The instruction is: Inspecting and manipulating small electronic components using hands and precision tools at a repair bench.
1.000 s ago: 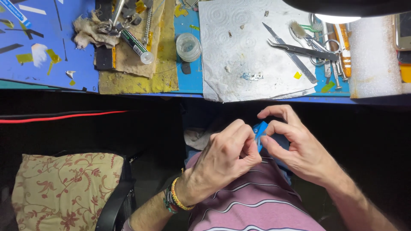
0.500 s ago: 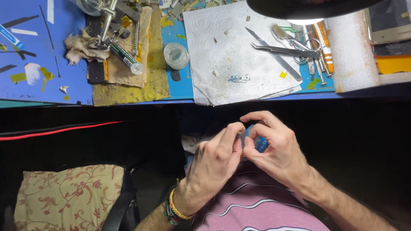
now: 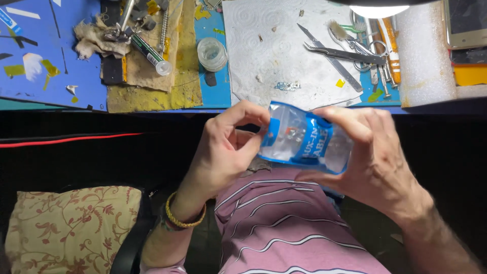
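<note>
Both my hands hold a small blue and clear plastic pouch (image 3: 303, 138) just below the edge of the blue workbench (image 3: 76, 71). My left hand (image 3: 225, 149) pinches the pouch's left edge between thumb and fingers. The pouch's right side rests in my right hand (image 3: 378, 160), with the thumb underneath it. Something small shows through the clear part. A tiny circuit board (image 3: 287, 86) lies on a white paper towel (image 3: 264, 45) above my hands.
Tweezers (image 3: 335, 53), a brush and other small tools lie at the bench's right. A round clear lid (image 3: 212, 53), a glass vial (image 3: 152, 56) and rags sit to the left. White foam (image 3: 423, 56) and a phone (image 3: 464, 23) are far right. A floral cushion (image 3: 71, 228) lies lower left.
The pouch was hidden between my closed hands near my lap. It has come up toward the bench edge and is spread out in plain view.
</note>
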